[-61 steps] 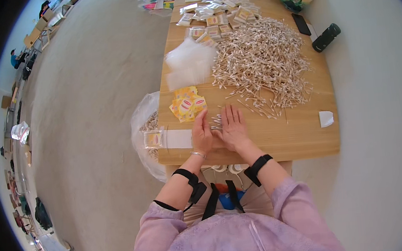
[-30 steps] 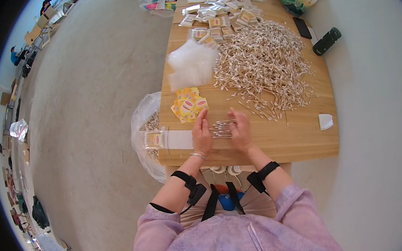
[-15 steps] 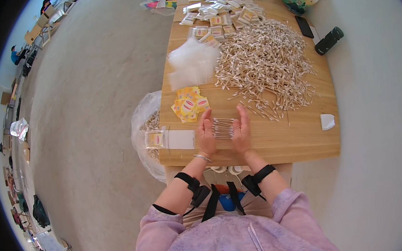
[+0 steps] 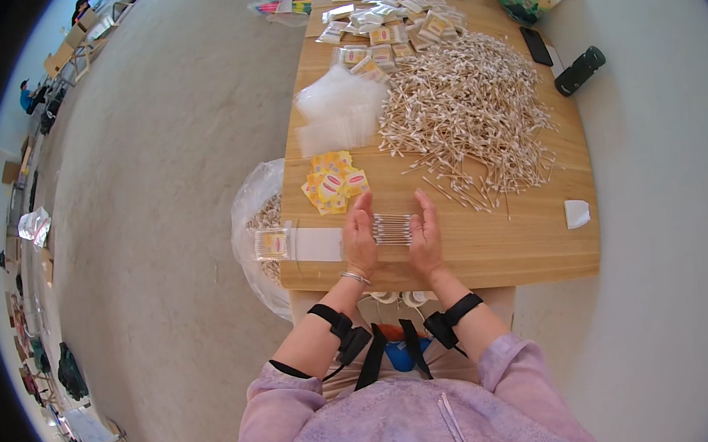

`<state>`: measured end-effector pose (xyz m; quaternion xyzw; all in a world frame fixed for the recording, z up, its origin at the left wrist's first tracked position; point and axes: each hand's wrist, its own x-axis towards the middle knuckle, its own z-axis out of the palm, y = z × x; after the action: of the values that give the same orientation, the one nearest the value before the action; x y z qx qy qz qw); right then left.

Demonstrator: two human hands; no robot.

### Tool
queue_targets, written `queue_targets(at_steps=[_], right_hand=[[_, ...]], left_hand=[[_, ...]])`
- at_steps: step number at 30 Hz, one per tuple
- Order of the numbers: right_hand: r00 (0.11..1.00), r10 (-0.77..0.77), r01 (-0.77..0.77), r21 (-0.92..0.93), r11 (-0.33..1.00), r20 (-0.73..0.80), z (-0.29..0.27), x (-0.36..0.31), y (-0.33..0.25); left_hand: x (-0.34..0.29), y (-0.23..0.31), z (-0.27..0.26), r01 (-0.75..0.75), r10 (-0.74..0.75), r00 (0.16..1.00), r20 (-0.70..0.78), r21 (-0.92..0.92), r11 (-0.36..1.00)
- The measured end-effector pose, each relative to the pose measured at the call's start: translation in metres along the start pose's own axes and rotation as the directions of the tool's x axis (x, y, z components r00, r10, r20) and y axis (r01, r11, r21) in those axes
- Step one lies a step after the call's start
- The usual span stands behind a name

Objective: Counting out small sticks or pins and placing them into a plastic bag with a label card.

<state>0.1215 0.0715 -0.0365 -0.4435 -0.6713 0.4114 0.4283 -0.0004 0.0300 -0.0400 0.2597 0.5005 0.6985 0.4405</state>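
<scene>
A row of cotton swabs (image 4: 392, 229) lies crosswise on the wooden table between my two hands. My left hand (image 4: 360, 242) stands on edge at the swabs' left tips, its fingers stretched out and pointing away from me. Facing it, my right hand (image 4: 425, 231) flanks the right tips with straight fingers and the thumb along the inner side. Both palms are turned inward, and the swabs appear to touch them. Beside my left hand lies a white card or sheet (image 4: 319, 246), with a filled swab packet (image 4: 272, 244) at its left end.
A large heap of loose swabs (image 4: 472, 116) covers the table beyond my right hand. Yellow labels (image 4: 333, 182), clear plastic bags (image 4: 339, 107) and filled packets (image 4: 391, 26) lie farther left. A phone (image 4: 536, 47) and black bottle (image 4: 580, 71) line the right edge. A plastic sack (image 4: 246, 180) hangs below the left edge.
The swabs between my palms lie straighter and more evenly side by side. Both hands have shifted very slightly to the left.
</scene>
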Motion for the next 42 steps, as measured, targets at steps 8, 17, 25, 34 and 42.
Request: queue_targets(at_steps=[8, 17, 25, 34, 42], right_hand=[[0.994, 0.009, -0.019, 0.096, 0.995, 0.109, 0.005, -0.001, -0.005], [0.806, 0.127, 0.427, -0.717, 0.55, 0.578, -0.009, -0.019, -0.027], [0.919, 0.025, 0.164, -0.441, 0.882, 0.392, -0.015, -0.01, -0.007], [0.996, -0.001, -0.011, 0.14, 0.99, 0.088, 0.02, -0.004, -0.008], [0.995, -0.036, 0.031, 0.058, 0.998, 0.092, 0.002, -0.007, 0.004]], left_hand=[[-0.001, -0.001, -0.002, -0.031, 0.022, 0.996, 0.089, 0.099, 0.995], [-0.005, 0.0, -0.005, 0.005, -0.008, 0.995, 0.1, 0.021, 1.0], [-0.004, 0.001, -0.003, -0.009, 0.013, 0.999, 0.035, -0.11, 0.994], [-0.002, 0.0, -0.012, -0.054, 0.031, 0.992, 0.119, 0.198, 0.979], [-0.001, 0.003, -0.007, 0.014, -0.01, 0.997, 0.073, -0.049, 0.999]])
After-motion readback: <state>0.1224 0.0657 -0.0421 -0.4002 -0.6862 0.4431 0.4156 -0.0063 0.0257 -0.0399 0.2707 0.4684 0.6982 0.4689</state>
